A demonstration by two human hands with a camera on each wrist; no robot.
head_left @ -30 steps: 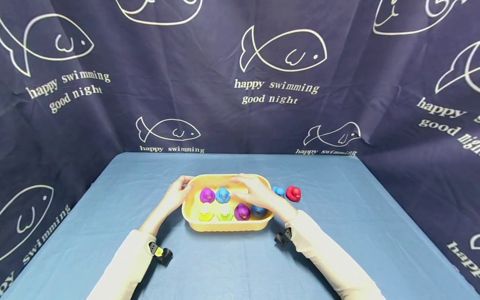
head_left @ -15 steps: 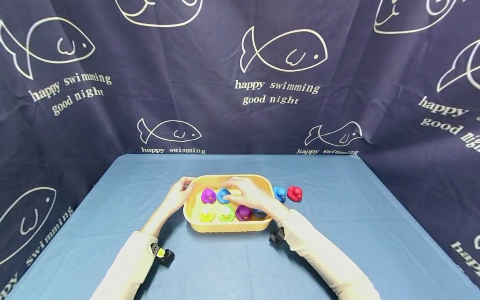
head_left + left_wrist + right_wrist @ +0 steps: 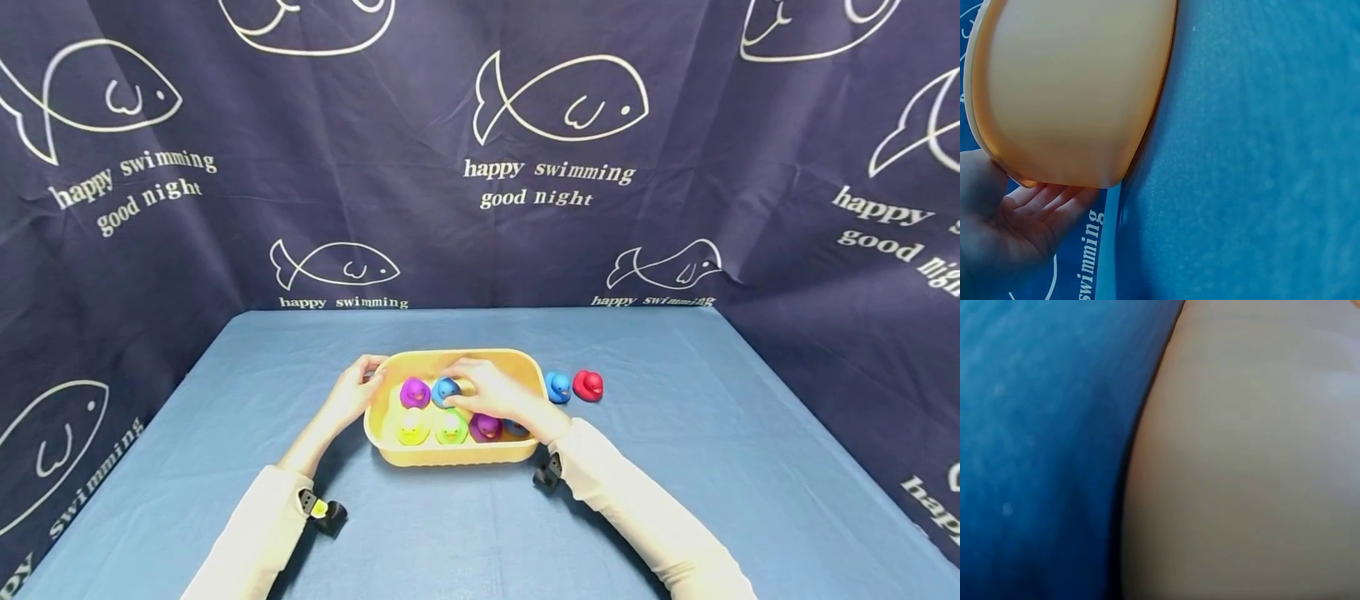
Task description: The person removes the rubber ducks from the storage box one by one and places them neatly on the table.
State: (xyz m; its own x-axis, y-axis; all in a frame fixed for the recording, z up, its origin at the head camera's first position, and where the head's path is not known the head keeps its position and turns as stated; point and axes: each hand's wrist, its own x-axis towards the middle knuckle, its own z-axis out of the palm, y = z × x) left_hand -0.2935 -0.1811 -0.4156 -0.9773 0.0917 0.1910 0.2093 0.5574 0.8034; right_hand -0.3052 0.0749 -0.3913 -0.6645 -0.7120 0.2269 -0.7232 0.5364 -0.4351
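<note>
A pale yellow plastic tub (image 3: 457, 456) holds several small rubber ducks. My left hand (image 3: 352, 393) grips the tub's left end; in the left wrist view its fingers (image 3: 1063, 203) lie along the outside, beneath the rim. My right hand (image 3: 487, 390) reaches inside and pinches a blue rubber duck (image 3: 444, 389), thumb in front and fingers behind. Left of that duck sits a purple duck (image 3: 414, 392). The front row has a yellow duck (image 3: 412, 427), a light green duck (image 3: 452, 427), a second purple duck (image 3: 486, 427) and a partly hidden blue duck (image 3: 516, 428).
Outside the tub's right end, another blue duck (image 3: 558, 387) and a red duck (image 3: 588, 386) stand on the blue tablecloth (image 3: 442, 533). A dark fish-print curtain (image 3: 435, 208) hangs behind and at both sides. The tub's wall (image 3: 1241, 456) fills much of the right wrist view, blurred.
My right hand has moved left and slightly down inside the tub, and its thumb and fingers have closed on the blue duck. My left hand stays at the tub's left end.
</note>
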